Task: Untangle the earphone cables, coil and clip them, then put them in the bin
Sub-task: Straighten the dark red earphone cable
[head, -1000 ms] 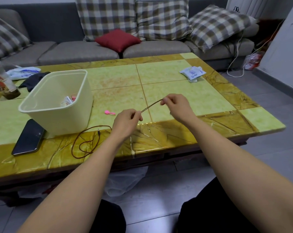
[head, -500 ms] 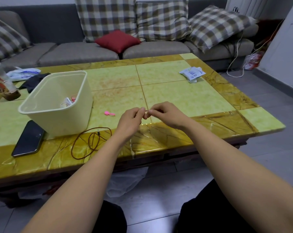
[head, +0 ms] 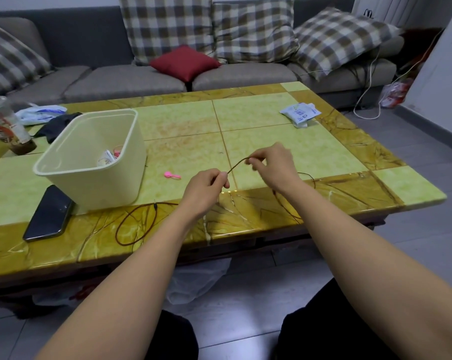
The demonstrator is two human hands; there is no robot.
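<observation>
A thin brown earphone cable (head: 236, 165) stretches taut between my two hands above the table's front edge. My left hand (head: 205, 189) pinches its lower end and my right hand (head: 271, 165) pinches its upper end. More of the cable trails left in a loose loop (head: 139, 224) on the table and curls behind my right wrist. A small pink clip (head: 171, 175) lies on the table left of my left hand. The cream bin (head: 95, 162) stands at the left with coiled earphones inside.
A dark phone (head: 49, 214) lies in front of the bin. A jar (head: 8, 126), a black cloth and a plastic bag sit at the far left. A white packet (head: 300, 114) rests at the back right. A sofa with cushions stands behind the green-and-gold table (head: 310, 152).
My hands were together half a second ago and have moved apart, drawing a length of cable taut between them. A stretch of cable now lies behind my right wrist.
</observation>
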